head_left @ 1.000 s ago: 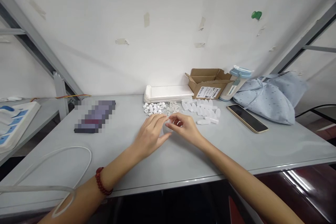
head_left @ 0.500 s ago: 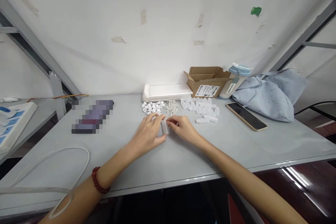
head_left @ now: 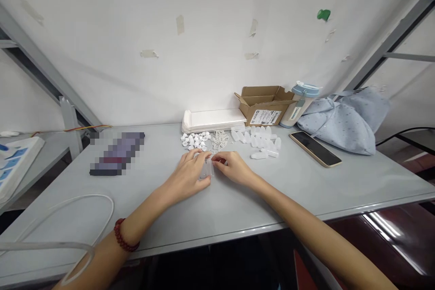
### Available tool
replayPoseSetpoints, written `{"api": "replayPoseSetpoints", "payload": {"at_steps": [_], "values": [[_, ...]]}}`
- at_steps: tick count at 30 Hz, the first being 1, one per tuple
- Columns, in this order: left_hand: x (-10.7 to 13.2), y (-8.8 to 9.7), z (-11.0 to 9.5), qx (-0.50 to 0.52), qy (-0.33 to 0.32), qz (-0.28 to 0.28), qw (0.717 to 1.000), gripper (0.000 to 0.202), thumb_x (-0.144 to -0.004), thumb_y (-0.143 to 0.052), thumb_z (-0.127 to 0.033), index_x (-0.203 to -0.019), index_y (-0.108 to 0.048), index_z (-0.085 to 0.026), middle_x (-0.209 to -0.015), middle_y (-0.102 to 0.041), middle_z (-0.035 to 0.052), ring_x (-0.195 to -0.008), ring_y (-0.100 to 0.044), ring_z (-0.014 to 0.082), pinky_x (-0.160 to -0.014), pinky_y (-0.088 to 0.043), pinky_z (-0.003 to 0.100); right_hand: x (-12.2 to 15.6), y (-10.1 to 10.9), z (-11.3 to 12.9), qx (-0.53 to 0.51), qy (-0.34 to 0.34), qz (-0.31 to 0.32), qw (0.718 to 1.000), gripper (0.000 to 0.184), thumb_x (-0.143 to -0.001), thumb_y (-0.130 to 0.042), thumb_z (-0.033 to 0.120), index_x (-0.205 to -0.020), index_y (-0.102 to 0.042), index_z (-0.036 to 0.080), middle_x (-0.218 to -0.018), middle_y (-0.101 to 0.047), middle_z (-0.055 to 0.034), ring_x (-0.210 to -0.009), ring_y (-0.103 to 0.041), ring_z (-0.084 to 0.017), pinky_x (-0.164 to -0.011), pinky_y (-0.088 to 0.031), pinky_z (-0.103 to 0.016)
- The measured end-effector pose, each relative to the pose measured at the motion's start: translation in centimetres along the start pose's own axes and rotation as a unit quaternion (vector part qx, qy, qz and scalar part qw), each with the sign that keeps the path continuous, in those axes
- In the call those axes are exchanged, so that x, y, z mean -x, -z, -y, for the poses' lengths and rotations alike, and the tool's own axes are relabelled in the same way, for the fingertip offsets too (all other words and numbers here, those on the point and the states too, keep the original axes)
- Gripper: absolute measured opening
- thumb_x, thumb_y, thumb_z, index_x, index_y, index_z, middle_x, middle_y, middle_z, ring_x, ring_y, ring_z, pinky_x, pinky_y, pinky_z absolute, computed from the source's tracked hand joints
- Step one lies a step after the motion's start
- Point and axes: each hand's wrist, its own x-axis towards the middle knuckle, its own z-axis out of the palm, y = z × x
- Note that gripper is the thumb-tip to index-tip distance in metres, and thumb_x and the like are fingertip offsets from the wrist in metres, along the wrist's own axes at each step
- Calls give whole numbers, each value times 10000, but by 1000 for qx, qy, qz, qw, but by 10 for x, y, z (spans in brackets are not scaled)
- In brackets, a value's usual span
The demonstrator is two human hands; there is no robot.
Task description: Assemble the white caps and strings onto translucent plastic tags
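My left hand (head_left: 188, 176) curls around a small clear plastic container (head_left: 208, 170), with its thumb at the near end and its fingers at the far end. Part of the container is hidden under that hand. Against the container's far right edge, my right hand (head_left: 233, 166) has its thumb and forefinger pinched together. Whatever is between those fingertips is too small to tell. Just beyond the hands lie a heap of small white caps (head_left: 195, 139) and a tangle of thin white loops (head_left: 220, 139). Several translucent plastic bottles (head_left: 260, 137) lie to their right.
Behind the small parts are a stack of white trays (head_left: 214, 118) and an open cardboard box (head_left: 263, 108). A tumbler (head_left: 299, 105), a pale blue cloth bag (head_left: 340, 122) and a phone (head_left: 315, 148) stand or lie at right. A blurred-out purple item (head_left: 118, 152) and a cable (head_left: 98, 197) are at left.
The view has shifted slightly. The clear container has turned a little in my left hand's hold, and my right fingertips stay close to its far edge.
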Motion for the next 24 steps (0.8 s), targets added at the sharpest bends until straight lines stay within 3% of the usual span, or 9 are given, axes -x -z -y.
{"api": "replayPoseSetpoints", "payload": {"at_steps": [16, 21, 24], "values": [[0, 0, -1, -9, -8, 23, 1000, 482, -784, -508, -221, -1256, -420, -180, -1242, -520, 127, -1280, -331, 320, -995, -347, 490, 0, 1, 0, 0, 7, 10, 1000, 183, -816, -497, 94, -852, -671, 138, -795, -687, -44, -672, -568, -129, -648, -431, -252], [0, 1, -2, -13, 1, 22, 1000, 484, -802, -499, -251, -1271, -414, -163, -1241, -524, 138, -1285, -328, 318, -1001, -345, 497, -6, 10, -12, 39, -9, -45, 998, 137, -816, -528, 115, -860, -655, 141, -813, -680, -47, -709, -584, -140, -669, -440, -260], [0, 1, -2, -19, 10, 17, 1000, 489, -822, -483, -264, -1289, -398, -146, -1235, -532, 143, -1284, -329, 314, -1011, -339, 499, -9, 14, -23, 99, -8, -85, 991, 172, -821, -531, 108, -961, -627, 141, -900, -667, -67, -754, -584, -154, -698, -449, -280]]}}
